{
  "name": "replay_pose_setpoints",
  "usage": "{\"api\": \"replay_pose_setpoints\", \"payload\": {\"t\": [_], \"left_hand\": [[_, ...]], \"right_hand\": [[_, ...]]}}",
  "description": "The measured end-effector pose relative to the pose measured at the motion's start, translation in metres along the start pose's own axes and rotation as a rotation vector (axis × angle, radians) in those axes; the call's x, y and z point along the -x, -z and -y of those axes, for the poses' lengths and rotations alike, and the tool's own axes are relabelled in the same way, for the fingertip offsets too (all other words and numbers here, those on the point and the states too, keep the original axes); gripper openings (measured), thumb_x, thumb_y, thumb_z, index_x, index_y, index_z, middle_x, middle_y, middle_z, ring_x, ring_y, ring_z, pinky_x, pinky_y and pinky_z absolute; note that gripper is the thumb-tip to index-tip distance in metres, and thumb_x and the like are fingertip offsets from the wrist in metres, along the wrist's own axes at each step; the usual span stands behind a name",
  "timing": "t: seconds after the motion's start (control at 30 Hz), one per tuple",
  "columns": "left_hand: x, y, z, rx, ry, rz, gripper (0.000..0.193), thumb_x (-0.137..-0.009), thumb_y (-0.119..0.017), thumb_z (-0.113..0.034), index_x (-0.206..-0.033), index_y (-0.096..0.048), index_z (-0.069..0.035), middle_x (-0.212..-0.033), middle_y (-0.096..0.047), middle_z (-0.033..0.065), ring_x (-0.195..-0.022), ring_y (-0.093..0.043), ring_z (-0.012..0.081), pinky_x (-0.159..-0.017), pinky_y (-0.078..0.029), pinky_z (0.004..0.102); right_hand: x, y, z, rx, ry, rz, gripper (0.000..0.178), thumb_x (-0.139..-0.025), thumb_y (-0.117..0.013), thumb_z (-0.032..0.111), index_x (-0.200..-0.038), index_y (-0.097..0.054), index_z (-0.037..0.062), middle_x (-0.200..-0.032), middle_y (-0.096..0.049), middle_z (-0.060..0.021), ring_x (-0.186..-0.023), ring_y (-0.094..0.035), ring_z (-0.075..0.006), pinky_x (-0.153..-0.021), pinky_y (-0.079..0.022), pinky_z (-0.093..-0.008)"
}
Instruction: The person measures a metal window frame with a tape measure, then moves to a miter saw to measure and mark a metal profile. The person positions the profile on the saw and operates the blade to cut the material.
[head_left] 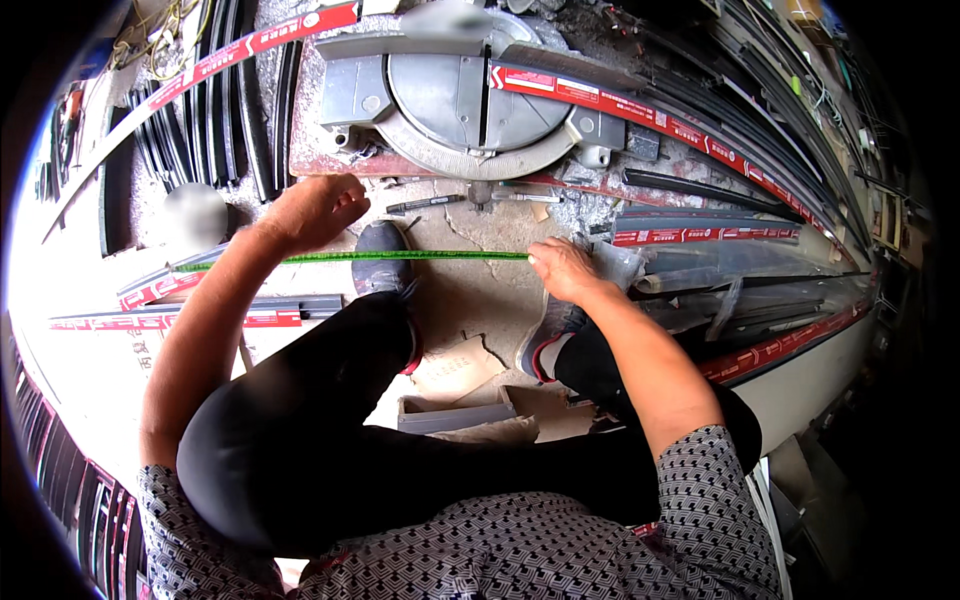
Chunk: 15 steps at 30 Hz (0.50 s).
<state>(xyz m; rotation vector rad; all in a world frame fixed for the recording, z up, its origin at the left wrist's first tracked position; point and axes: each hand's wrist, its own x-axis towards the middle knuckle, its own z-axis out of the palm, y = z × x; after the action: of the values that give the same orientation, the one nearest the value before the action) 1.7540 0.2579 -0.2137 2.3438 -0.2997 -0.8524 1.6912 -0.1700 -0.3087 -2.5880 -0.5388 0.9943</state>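
Note:
A green tape measure blade (450,254) runs level across the floor between my shoes, reaching left beyond my left forearm. My right hand (562,268) is closed at its right end, thumb and finger pinching it. My left hand (318,212) is above the blade, apart from it, with its fingers curled in. Whatever lies inside those fingers, if anything, is hidden. A dark pen-like tool (426,203) lies just right of my left hand. Beyond both hands stands a grey mitre saw base (430,105) with a round turntable.
Dark profile strips (230,110) stand at the far left. A long red-labelled strip (620,105) crosses the saw base toward the right, where more profiles (705,228) are stacked. Near my legs are torn cardboard (455,370) and a grey profile piece (455,415).

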Motion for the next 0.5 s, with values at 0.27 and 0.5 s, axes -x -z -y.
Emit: {"api": "replay_pose_setpoints", "payload": {"t": [0.27,0.5], "left_hand": [[0.002,-0.040,0.036,-0.078,0.111,-0.002,0.028,-0.099,-0.062,-0.028,-0.109,-0.068,-0.002,-0.107,-0.070,0.0192,-0.101,-0.069,0.0375,-0.089,-0.053,0.0459],[0.002,-0.050,0.038,-0.065,0.156,-0.001,0.026,-0.098,-0.063,-0.025,-0.108,-0.068,-0.001,-0.107,-0.072,0.0192,-0.101,-0.071,0.0340,-0.090,-0.055,0.0424]], "right_hand": [[-0.019,-0.015,0.002,0.089,-0.002,-0.104,0.017,-0.094,-0.068,0.017,-0.110,-0.071,0.0149,-0.114,-0.064,-0.0065,-0.114,-0.058,-0.0297,-0.100,-0.047,-0.0429],[-0.024,-0.006,0.006,-0.150,0.036,-0.320,0.012,-0.095,-0.066,0.018,-0.102,-0.069,0.0093,-0.115,-0.065,-0.0111,-0.109,-0.062,-0.0325,-0.095,-0.051,-0.0441]]}}
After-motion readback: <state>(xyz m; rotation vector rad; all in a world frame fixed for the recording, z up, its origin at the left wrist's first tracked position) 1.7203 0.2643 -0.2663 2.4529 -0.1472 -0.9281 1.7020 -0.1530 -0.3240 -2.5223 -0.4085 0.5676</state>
